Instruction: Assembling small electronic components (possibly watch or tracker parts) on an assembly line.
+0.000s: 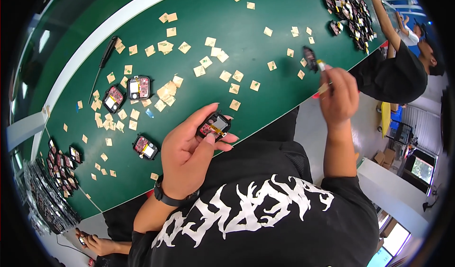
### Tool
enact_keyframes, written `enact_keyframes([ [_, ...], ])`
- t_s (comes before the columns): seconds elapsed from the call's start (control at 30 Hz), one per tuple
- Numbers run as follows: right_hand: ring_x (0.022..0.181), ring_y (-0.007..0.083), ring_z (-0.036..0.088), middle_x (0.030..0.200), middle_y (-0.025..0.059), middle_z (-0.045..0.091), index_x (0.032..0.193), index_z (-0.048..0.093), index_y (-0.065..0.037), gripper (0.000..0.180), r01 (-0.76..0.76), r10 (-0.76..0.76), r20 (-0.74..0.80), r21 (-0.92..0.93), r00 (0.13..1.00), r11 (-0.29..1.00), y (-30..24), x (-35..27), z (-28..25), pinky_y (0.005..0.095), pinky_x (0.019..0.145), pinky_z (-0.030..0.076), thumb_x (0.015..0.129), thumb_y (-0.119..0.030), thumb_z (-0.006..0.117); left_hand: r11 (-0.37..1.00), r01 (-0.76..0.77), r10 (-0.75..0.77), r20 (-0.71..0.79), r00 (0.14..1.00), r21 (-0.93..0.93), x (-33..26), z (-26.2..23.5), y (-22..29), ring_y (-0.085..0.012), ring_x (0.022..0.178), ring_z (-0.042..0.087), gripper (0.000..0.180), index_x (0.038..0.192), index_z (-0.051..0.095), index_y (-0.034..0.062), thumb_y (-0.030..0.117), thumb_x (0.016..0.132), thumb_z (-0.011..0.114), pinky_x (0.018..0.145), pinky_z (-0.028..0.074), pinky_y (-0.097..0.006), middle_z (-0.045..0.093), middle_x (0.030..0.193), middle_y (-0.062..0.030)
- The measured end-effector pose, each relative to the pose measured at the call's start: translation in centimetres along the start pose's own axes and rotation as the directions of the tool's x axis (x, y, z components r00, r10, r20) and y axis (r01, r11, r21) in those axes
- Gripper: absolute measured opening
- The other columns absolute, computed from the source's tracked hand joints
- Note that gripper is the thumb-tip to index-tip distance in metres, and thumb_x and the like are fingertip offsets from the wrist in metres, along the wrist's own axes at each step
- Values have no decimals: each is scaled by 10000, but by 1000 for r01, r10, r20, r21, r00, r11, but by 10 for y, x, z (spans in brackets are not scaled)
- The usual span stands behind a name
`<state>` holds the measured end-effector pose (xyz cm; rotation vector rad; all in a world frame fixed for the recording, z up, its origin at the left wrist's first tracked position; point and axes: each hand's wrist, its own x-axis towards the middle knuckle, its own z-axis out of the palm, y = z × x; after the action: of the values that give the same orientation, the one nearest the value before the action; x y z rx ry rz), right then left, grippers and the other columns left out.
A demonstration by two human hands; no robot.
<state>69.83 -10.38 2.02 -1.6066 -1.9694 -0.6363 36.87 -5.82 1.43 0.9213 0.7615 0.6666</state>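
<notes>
My left hand (185,158) holds a small black-rimmed electronic device (214,126), its open face up, with a red circuit board and a silvery part inside. The thumb presses on its lower edge. Away to the right, my raised right hand (340,96) pinches a small white-and-yellow piece (321,65). A dark device part (310,59), blurred, hangs at that piece over the table's edge side. A tan paper square (323,88) shows by the right thumb; whether it is held I cannot make out. Three similar open devices, one of them a black-cased unit (145,146), lie left of my left hand.
Tan paper squares (166,92) lie scattered over the green table (265,68). A screwdriver (104,61) rests at the left. Device parts are heaped at the far right (350,16) and left (61,167), beside stacked clear trays (50,196). Other people sit nearby.
</notes>
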Motion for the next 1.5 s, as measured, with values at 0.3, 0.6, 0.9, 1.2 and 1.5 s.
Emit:
enact_keyframes([
  [0.3, 555, 150, 534, 871, 74, 643, 1010, 718, -17, 323, 255, -293, 145, 233, 945, 938, -45, -1, 11, 277, 458, 428, 692, -29, 774, 997, -22, 22, -8, 1000, -74, -1, 0, 1, -241, 977, 718, 449, 1441, 440, -93, -79, 993, 416, 773, 609, -295, 627, 1211, -197],
  [0.6, 576, 199, 532, 782, 59, 628, 925, 703, -41, 274, -19, -139, 334, 428, 932, 904, -67, 20, -23, 315, 505, 429, 703, -163, 805, 997, -9, 9, 4, 1000, -79, -3, -3, -1, -203, 940, 719, 452, 1442, 446, -89, -73, 990, 433, 669, 576, -251, 628, 1189, -176],
  [0.9, 597, 216, 550, 707, 54, 578, 829, 645, -55, 250, -99, -192, 524, 477, 830, 873, -91, 48, -42, 329, 526, 433, 720, -186, 827, 996, 0, -1, -14, 1000, -87, -3, -2, 0, -183, 925, 710, 443, 1429, 458, -91, -67, 987, 434, 647, 555, -242, 624, 1192, -165],
  [1.2, 637, 206, 560, 843, 88, 625, 918, 647, -23, 268, 68, -318, 394, 532, 862, 844, -104, 59, -26, 324, 530, 464, 678, -87, 748, 996, 50, -46, 47, 998, -78, -8, -10, 1, -175, 704, 673, 462, 1452, 443, -54, 55, 1009, 368, 546, 514, -229, 660, 1208, -212],
  [1.5, 664, 187, 589, 854, 80, 624, 879, 666, 0, 288, 316, -505, 330, 485, 798, 815, -111, 76, -15, 298, 522, 505, 611, -102, 687, 993, 60, -56, 39, 998, -99, -8, -11, 1, -81, 612, 606, 412, 1379, 546, -52, -10, 990, 416, 527, 449, -213, 633, 954, -79],
])
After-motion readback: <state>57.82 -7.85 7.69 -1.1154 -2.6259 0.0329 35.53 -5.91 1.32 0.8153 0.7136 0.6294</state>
